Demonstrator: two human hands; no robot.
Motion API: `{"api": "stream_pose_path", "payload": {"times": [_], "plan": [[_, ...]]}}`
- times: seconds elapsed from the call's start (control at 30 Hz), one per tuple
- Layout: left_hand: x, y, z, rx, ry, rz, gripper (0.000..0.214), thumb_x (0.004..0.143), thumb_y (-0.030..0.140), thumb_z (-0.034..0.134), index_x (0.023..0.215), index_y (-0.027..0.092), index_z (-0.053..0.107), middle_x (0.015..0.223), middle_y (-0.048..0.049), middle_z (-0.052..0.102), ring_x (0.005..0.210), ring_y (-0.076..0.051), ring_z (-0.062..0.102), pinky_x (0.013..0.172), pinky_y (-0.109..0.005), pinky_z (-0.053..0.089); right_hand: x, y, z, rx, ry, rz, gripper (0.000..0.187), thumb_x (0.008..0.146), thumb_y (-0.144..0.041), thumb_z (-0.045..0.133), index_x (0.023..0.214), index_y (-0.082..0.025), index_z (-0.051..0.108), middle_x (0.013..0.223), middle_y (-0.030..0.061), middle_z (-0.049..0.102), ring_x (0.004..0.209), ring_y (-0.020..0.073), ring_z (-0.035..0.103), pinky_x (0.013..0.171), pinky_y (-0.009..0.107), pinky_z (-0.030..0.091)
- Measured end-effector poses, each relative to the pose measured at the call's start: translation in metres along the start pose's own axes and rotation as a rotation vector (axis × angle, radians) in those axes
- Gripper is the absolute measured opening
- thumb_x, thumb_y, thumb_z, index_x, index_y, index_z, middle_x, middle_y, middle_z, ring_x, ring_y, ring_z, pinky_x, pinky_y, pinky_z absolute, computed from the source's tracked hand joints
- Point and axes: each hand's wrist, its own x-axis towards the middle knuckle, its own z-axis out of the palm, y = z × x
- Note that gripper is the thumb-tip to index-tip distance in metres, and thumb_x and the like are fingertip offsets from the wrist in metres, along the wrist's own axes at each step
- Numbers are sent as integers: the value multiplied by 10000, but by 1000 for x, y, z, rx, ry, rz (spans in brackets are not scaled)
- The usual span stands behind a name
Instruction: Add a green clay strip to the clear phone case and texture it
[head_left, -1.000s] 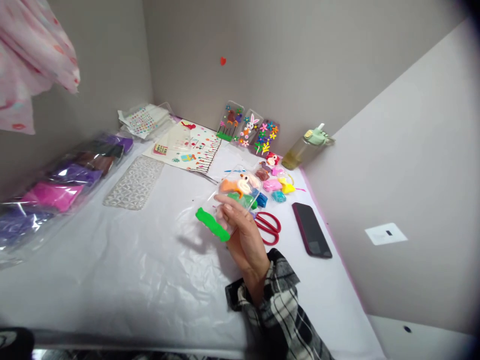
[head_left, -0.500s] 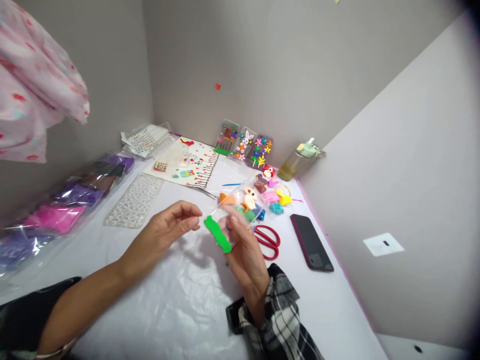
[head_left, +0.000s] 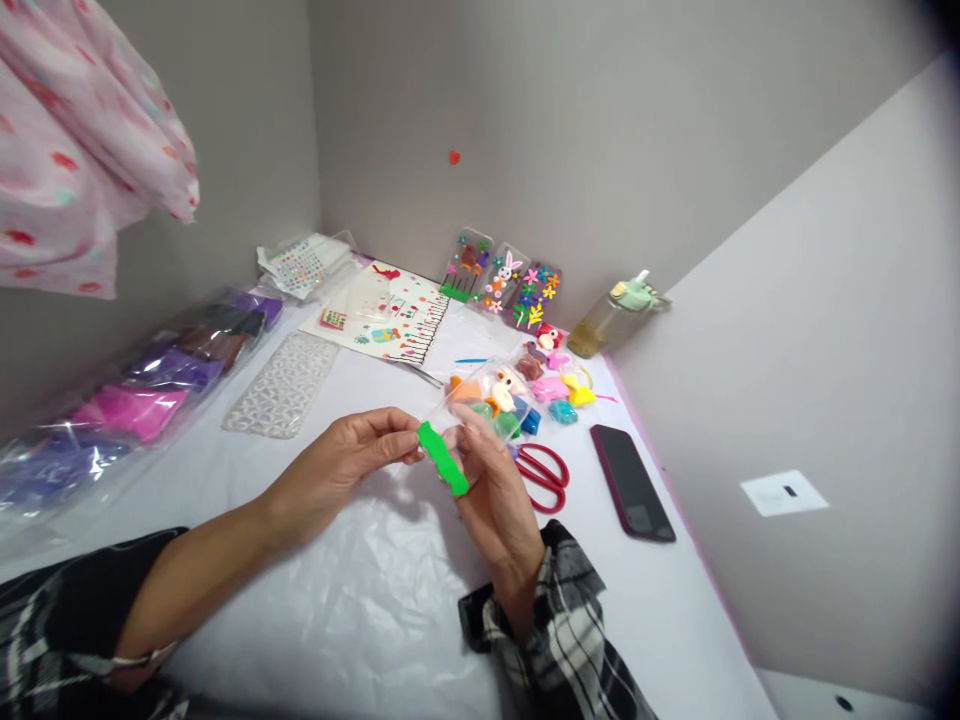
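My right hand (head_left: 501, 490) holds a clear phone case (head_left: 486, 375) from below and the right side, its fingers partly hidden behind it. Across the case's near end runs a wavy strip of bright green clay (head_left: 442, 460). A white clay bird (head_left: 505, 390) with orange parts shows farther up the case. My left hand (head_left: 352, 455) is closed, with thumb and fingertips pinched at the near left corner, touching the end of the green strip. Whether those fingertips grip the case or only the clay edge is hard to see.
Red-handled scissors (head_left: 546, 478) and a dark phone (head_left: 634, 484) lie at the right. Behind are clay lumps (head_left: 562, 412), decorated cases (head_left: 501, 278) and a bottle (head_left: 611, 318). To the left lie a textured clear case (head_left: 281, 388) and bagged clay packs (head_left: 135, 408).
My left hand has moved right and now touches the corner of the green strip, where before there was a gap. The right hand keeps its hold on the case. The view has shifted slightly.
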Motion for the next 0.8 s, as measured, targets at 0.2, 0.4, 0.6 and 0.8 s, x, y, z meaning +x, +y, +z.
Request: {"api": "stream_pose_path", "payload": {"times": [0.2, 0.4, 0.6, 0.8], "plan": [[0, -6, -1, -9, 25, 7, 253, 851, 495, 864, 912, 255, 809, 885, 28, 733, 919, -162, 613, 900, -267, 447, 0, -1, 2, -4, 21, 3, 326, 760, -350, 911, 1053, -229, 835, 761, -36, 715, 684, 94, 613, 651, 177, 518], [2, -6, -2, -20, 26, 0, 251, 750, 438, 955, 861, 262, 815, 846, 47, 749, 832, -138, 605, 810, -242, 454, -1, 0, 4, 10, 1, -1, 316, 750, -346, 926, 1035, -231, 850, 759, -34, 723, 655, 77, 581, 631, 155, 496], [4, -7, -3, -16, 30, -11, 237, 754, 419, 952, 861, 258, 813, 835, 49, 753, 815, -135, 607, 794, -237, 462, -1, 1, 2, -1, 1, -10, 278, 785, -330, 891, 1043, -236, 848, 796, -19, 728, 698, 93, 593, 651, 167, 505], [2, -6, -5, 5, 22, -5, 200, 797, 392, 918, 880, 252, 803, 852, 34, 750, 815, -150, 620, 796, -254, 477, -1, -1, 3, -6, -4, -4, 262, 808, -331, 870, 1044, -222, 839, 783, -13, 716, 673, 94, 576, 635, 168, 500]]}}
